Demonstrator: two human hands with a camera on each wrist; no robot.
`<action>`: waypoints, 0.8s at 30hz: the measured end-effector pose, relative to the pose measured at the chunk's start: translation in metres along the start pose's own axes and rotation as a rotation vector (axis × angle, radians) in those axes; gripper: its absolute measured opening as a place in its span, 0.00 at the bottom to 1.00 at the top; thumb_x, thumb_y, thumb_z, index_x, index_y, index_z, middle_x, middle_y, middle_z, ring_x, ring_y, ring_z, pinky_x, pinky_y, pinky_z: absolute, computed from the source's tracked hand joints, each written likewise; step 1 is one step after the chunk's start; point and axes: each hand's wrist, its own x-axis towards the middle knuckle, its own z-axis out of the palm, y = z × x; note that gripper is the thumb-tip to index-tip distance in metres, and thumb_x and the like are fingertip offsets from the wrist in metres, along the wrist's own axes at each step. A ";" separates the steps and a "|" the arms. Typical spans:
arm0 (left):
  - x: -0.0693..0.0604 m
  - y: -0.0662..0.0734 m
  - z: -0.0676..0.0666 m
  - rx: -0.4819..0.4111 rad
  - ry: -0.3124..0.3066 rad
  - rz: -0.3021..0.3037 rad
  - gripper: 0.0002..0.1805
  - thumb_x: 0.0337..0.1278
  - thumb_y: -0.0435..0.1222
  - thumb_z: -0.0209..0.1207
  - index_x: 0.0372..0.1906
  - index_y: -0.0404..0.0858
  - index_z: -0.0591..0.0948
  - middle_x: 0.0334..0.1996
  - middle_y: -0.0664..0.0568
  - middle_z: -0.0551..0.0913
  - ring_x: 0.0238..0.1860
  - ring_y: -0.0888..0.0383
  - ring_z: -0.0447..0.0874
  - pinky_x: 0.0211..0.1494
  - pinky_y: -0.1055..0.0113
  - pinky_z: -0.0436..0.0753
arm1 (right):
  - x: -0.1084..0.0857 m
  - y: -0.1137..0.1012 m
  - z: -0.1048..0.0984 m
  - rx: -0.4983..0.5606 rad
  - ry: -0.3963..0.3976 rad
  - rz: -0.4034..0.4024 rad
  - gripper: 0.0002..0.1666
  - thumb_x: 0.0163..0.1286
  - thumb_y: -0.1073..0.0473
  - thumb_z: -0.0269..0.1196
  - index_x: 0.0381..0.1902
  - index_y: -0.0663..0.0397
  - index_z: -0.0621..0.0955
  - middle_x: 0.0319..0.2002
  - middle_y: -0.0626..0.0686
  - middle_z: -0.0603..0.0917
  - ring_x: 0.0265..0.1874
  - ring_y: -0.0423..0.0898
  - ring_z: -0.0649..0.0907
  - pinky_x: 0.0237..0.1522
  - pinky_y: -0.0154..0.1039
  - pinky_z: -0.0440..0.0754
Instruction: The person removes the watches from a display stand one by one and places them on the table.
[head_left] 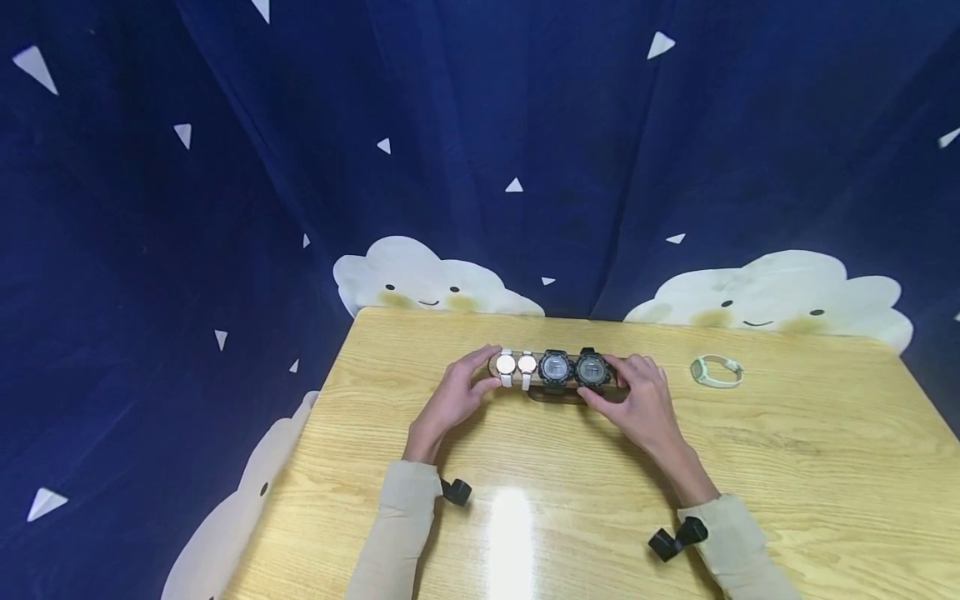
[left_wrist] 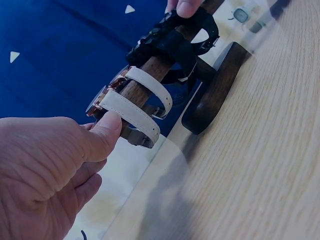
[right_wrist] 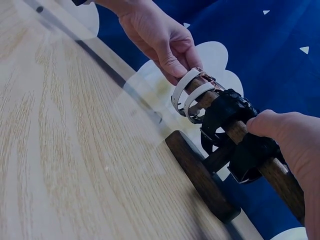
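Note:
A dark wooden watch stand [right_wrist: 197, 182] with a horizontal bar stands near the back of the table. Strapped round its bar are two white-strapped watches [head_left: 506, 364] on the left and two chunky black watches [head_left: 592, 370] on the right. My left hand [head_left: 457, 392] pinches the outermost white watch at the bar's left end, its thumb on the strap in the left wrist view. On the other side, my right hand [head_left: 641, 400] holds the outermost black watch between thumb and fingers. Part of that watch is hidden behind the thumb in the right wrist view.
A pale green watch [head_left: 717, 372] lies on the wooden table [head_left: 810, 467], right of the stand. A dark blue curtain [head_left: 480, 125] with white triangles and cloud shapes hangs behind the table and along its left side.

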 end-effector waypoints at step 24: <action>0.000 0.000 0.000 -0.002 0.006 0.004 0.34 0.67 0.33 0.65 0.76 0.39 0.71 0.75 0.37 0.69 0.77 0.42 0.65 0.81 0.51 0.62 | 0.000 0.006 -0.007 0.019 0.005 0.007 0.36 0.46 0.51 0.84 0.48 0.69 0.86 0.25 0.51 0.72 0.31 0.48 0.68 0.38 0.42 0.61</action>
